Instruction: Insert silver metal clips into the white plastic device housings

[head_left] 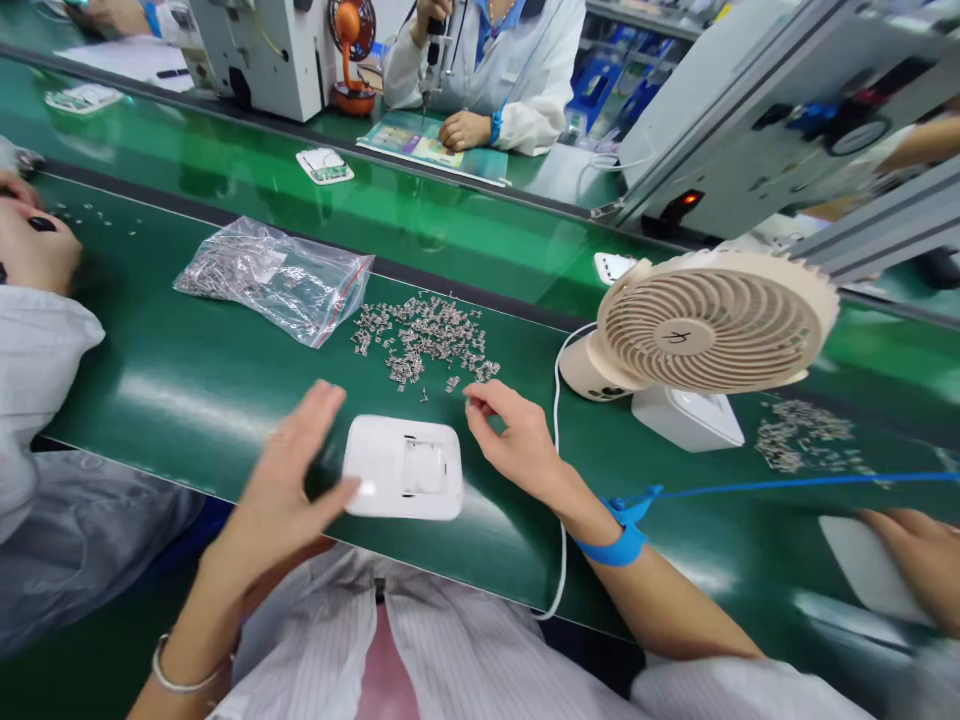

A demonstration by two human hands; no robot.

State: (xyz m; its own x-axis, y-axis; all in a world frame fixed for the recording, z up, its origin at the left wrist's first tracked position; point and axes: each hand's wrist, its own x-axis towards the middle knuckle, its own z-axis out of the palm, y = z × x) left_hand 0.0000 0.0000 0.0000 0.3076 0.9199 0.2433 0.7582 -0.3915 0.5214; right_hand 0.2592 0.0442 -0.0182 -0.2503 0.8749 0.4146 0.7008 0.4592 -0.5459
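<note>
A white plastic housing (pixel 382 466) with a rectangular recess lies flat on the green table before me. My left hand (pixel 281 490) is at its left side, fingers stretched out and slightly blurred, the thumb over or against the housing's left edge. On the other side, my right hand (pixel 517 440) is closed in a pinch just off the housing's upper right corner. Whatever sits between those fingertips is too small to make out. Just beyond the hands spreads a loose pile of small metal parts (pixel 431 335), apparently contact clips. A clear zip bag (pixel 274 275) holding more metal parts lies behind, to the left.
A beige fan (pixel 705 325) stands at the right, its white cable (pixel 557 440) running to the table's front edge. A blue strap cord (pixel 787 485) stretches rightward from my wrist. Beyond is a green conveyor (pixel 465 235) with circuit-board units. Co-workers' hands are left, right and opposite.
</note>
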